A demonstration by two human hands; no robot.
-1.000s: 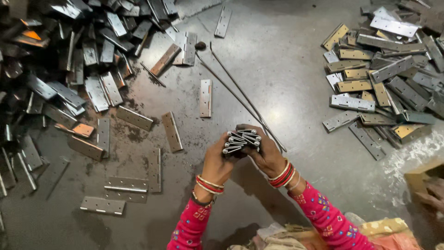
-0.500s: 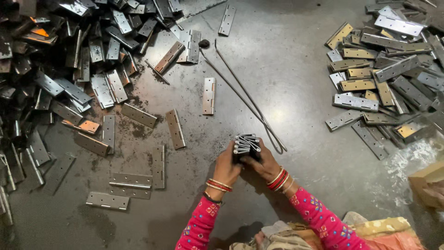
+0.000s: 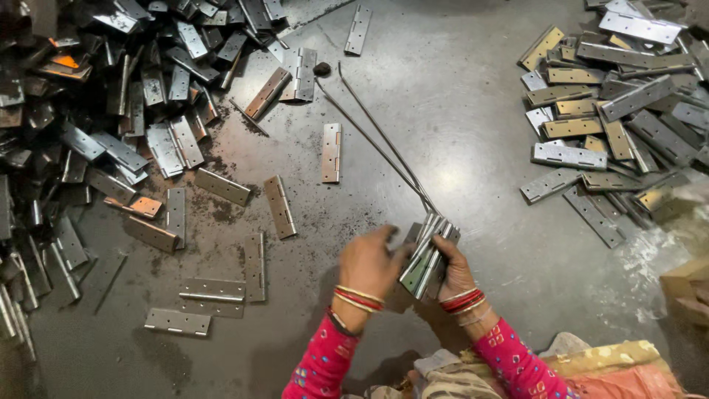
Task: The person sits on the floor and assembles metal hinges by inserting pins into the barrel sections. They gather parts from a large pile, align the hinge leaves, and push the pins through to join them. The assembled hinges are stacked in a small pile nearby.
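A stack of metal hinge plates [image 3: 428,255] stands on edge on the grey floor, tilted, held between both hands. My right hand [image 3: 454,270] grips it from the right and underneath. My left hand [image 3: 369,262] presses against its left side with the fingers curled. Both wrists carry red and gold bangles, and the sleeves are pink. Two thin metal rods [image 3: 377,137] run diagonally from the stack toward the upper left.
A large heap of dark hinges [image 3: 96,125] fills the left side, with loose hinges [image 3: 279,207] scattered toward the middle. A second pile of hinges [image 3: 613,111] lies at the upper right. A brown box edge [image 3: 687,288] shows at the right.
The stack has been tipped from held flat between both hands to standing tilted on the floor. My left hand slid to its left side.
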